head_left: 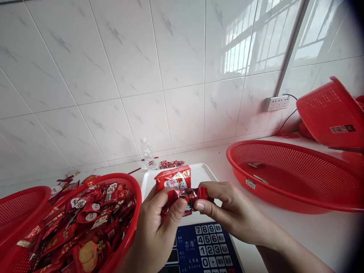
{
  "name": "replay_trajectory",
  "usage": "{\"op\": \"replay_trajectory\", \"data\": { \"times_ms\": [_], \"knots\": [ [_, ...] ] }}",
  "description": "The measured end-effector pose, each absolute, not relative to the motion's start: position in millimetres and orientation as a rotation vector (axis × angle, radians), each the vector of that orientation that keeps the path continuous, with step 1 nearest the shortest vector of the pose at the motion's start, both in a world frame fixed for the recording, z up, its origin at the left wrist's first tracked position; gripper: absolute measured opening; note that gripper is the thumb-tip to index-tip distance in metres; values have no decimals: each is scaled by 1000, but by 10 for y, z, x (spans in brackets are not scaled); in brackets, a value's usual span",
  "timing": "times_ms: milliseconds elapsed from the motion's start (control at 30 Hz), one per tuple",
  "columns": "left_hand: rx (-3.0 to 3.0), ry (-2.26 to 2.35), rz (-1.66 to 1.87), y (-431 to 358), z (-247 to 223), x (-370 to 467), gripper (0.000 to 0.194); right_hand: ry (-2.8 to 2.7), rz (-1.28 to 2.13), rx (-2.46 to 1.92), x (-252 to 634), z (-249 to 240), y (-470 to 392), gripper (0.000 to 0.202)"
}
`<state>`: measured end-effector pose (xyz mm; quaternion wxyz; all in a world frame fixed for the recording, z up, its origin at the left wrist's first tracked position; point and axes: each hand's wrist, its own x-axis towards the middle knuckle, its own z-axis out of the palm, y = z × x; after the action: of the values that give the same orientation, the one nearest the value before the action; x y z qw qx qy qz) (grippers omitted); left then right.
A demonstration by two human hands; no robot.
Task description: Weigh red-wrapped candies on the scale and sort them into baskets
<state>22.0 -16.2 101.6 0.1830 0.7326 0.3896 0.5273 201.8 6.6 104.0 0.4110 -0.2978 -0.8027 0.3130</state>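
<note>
My left hand (155,231) holds a red bag (172,182) upright over the white pan of an electronic scale (203,172). My right hand (230,210) pinches a small dark red wrapped candy (189,195) at the bag's lower front, with its thumb and fingers closed on the wrapper. Both hands meet just above the scale's blue keypad (209,248). Left of my hands a red mesh basket (129,182) is heaped with red wrapped candies and snack packets (85,223).
A large shallow red mesh basket (284,197) sits to the right with a few items inside. Another red basket (331,113) leans at the far right, one more (21,201) at the far left. A clear bottle (149,154), loose candies (170,163) and a wall socket (277,102) are behind.
</note>
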Motion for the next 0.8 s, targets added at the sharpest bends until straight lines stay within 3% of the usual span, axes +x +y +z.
{"op": "replay_trajectory", "data": {
  "times_ms": [167,300,433,567,800],
  "knots": [
    [2033,1180,1472,-143,987,199,31,-2010,1118,-679,2017,1004,114,33],
    [1974,1252,1531,-112,986,154,22,-1667,1243,-621,1999,954,277,38],
    [1828,1408,1664,-146,1037,131,33,-872,1203,-463,2089,955,584,27],
    [1707,1472,1722,-194,1081,176,38,-450,1044,-347,2378,975,884,20],
    [1563,1240,1896,-148,1020,127,43,-570,1026,-520,2491,913,972,21]
  ]
}}
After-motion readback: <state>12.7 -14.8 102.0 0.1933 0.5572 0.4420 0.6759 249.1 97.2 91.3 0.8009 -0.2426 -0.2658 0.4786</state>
